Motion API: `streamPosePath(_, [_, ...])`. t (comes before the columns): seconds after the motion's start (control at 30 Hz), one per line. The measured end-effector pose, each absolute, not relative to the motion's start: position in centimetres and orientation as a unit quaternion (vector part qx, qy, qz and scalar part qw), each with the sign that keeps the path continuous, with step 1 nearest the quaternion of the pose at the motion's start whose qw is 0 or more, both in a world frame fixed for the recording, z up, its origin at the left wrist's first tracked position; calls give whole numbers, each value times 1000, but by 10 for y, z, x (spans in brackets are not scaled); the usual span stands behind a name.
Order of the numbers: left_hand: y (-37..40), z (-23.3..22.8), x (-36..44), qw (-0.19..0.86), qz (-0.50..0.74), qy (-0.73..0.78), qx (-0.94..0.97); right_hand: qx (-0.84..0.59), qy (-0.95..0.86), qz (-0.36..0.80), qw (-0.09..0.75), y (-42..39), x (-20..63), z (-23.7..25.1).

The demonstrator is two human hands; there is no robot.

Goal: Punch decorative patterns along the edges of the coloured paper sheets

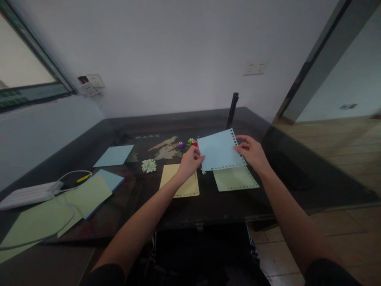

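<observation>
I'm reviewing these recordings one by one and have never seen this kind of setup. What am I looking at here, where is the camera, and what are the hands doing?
There is no machine here: a person works with bare hands, filmed by one camera worn on the head, looking forward and down. The left hand and right hand together hold a light blue sheet with punched holes along its edges, lifted above the dark table. Below it lie a green sheet and a yellow sheet, also punched. Small coloured punches sit behind the hands, a heap of paper bits to the left, more blue and green paper and a white power strip at far left.
</observation>
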State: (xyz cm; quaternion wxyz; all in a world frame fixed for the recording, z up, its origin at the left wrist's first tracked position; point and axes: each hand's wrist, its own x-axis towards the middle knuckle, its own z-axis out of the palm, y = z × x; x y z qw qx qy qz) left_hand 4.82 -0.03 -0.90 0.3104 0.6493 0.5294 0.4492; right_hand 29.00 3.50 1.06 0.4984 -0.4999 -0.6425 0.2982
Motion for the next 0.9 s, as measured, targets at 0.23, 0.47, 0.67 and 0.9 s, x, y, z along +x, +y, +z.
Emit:
streamPosePath(0.23, [-9, -20, 82, 291, 327, 550, 711, -564, -679, 236, 406, 16, 331, -20])
streamPosePath(0.47, [-21, -32, 94, 233, 236, 568, 754, -602, -687, 207, 349, 4, 343, -50])
streamPosePath(0.67, [-24, -36, 96, 221, 212, 563, 767, -602, -698, 195, 335, 4, 343, -54])
streamPosePath(0.9, [-26, -34, 98, 204, 190, 565, 777, -614, -700, 176, 319, 3, 342, -52])
